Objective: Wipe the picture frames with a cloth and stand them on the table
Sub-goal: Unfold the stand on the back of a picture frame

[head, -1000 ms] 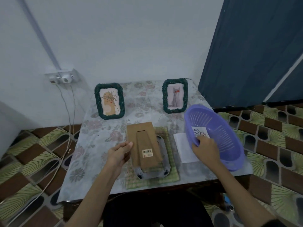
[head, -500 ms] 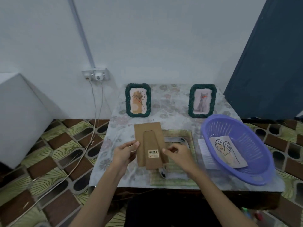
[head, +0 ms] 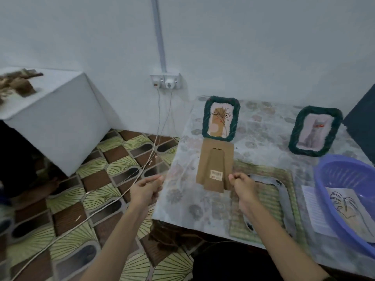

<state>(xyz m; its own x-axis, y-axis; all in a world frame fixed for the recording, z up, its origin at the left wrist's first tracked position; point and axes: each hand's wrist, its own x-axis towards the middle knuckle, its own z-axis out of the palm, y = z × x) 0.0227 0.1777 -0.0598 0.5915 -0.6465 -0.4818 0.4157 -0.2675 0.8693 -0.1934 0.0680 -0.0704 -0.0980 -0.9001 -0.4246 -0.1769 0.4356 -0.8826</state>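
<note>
A brown cardboard frame back [head: 215,167] with a fold-out stand and a barcode sticker is held up over the table [head: 188,201]. My right hand [head: 243,191] pinches its lower right corner. Left of the table edge, my left hand [head: 146,189] pinches a thin clear pane [head: 172,169] that is barely visible. A grey frame [head: 283,191] lies flat on a green cloth [head: 261,173]. Two green woven frames stand at the back, one with a plant picture [head: 221,118], one with a cat picture [head: 315,132].
A purple basket [head: 328,175] at the right holds a leaf drawing [head: 345,205] and sits on a white paper [head: 312,209]. Cables [head: 154,151] hang from a wall socket [head: 165,81]. A white box [head: 56,118] stands on the tiled floor at the left.
My right hand left the basket and took the cardboard back. The back rose off the grey frame. My left hand moved left, past the table edge. The view swung left.
</note>
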